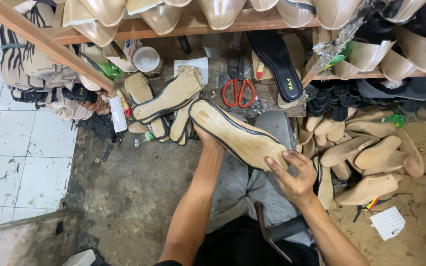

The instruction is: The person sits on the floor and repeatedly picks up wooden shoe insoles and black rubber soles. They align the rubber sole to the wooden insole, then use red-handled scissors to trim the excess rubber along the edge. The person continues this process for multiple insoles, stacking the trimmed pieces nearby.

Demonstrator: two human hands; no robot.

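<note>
Both hands, left hand (204, 138) and right hand (294, 178), grip the ends of a tan, black-edged shoe sole (237, 135), which looks light, stiff and best held there.

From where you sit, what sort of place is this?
Most likely a small shoemaking workshop: wooden shoe lasts heaped on the floor, red-handled scissors on the bench, and both hands holding a shoe sole.

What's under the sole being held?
Under the sole: grey trousers and both hands, left at one end, right at the other. Its underside and left fingers are hidden.
</note>
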